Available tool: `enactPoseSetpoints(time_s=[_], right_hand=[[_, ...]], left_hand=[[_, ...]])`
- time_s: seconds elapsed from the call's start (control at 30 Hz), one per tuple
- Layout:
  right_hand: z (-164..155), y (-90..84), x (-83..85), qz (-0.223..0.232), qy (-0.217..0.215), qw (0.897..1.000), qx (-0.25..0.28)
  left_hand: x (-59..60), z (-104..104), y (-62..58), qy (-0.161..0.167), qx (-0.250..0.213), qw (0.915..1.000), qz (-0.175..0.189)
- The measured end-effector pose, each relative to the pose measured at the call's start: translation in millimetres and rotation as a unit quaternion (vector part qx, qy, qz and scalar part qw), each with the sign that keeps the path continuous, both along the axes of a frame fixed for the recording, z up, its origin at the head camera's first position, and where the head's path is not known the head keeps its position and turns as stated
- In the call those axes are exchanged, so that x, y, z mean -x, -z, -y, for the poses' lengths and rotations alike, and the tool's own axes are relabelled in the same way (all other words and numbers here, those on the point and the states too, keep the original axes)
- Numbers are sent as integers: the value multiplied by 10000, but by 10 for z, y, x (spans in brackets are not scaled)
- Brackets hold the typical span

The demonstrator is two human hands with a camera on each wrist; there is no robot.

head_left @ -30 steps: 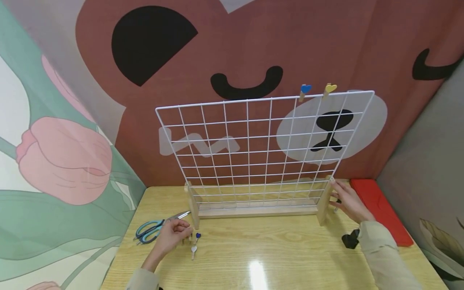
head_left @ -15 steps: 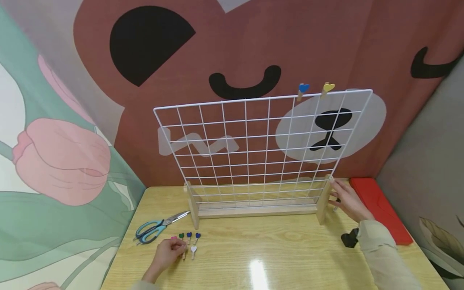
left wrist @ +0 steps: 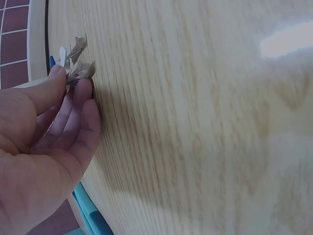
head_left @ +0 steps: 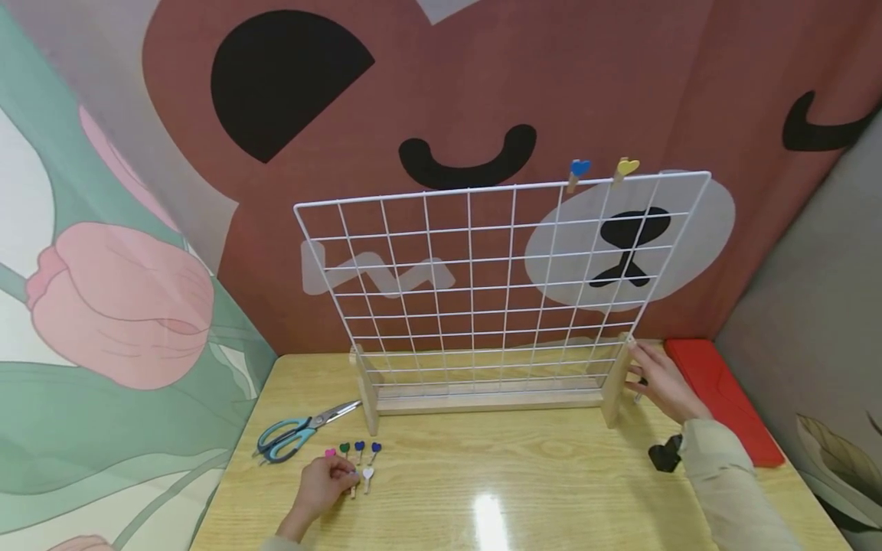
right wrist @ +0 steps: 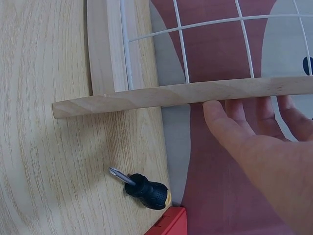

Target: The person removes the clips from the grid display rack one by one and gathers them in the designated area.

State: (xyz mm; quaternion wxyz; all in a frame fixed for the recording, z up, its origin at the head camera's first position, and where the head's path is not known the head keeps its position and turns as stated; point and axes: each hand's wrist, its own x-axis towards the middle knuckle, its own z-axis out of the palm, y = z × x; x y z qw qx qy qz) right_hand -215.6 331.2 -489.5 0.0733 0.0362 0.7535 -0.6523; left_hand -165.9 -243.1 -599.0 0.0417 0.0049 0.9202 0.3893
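Observation:
My left hand [head_left: 344,480] lies on the table near its front left, thumb and fingers pinching a small wooden clip [left wrist: 78,68]. Several heart-topped clips lie just beyond it: pink [head_left: 330,453], green [head_left: 344,448], two blue [head_left: 367,446] and a white one [head_left: 368,474]. A white wire grid [head_left: 496,275] stands in a wooden base. My right hand [head_left: 639,366] rests with straight fingers against the base's right wooden foot [right wrist: 146,97]. A blue clip [head_left: 580,168] and a yellow clip [head_left: 626,166] sit on the grid's top wire.
Teal-handled scissors [head_left: 296,432] lie left of the stand's left foot. A red box [head_left: 723,398] sits at the table's right edge. A stubby black screwdriver [right wrist: 144,187] lies beside the right foot. Printed fabric walls close in behind and at both sides.
My left hand has drawn back from the stand's left foot toward the front edge, uncovering the row of clips. The right hand and grid have stayed put.

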Motion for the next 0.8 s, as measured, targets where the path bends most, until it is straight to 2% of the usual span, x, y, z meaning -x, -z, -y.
enactPoseSetpoints(time_s=[0.23,0.53,0.8], right_hand=[[-5,14,2,-9,-22,10000,36],[-7,23,9,-24,-46,10000,-24],[-1,4,4,6,-51,10000,-43]], left_hand=[[9,-30,3,-21,219,9997,-79],[28,-53,-5,-188,9,9998,1],[31,-61,-39,-248,229,9994,-112]])
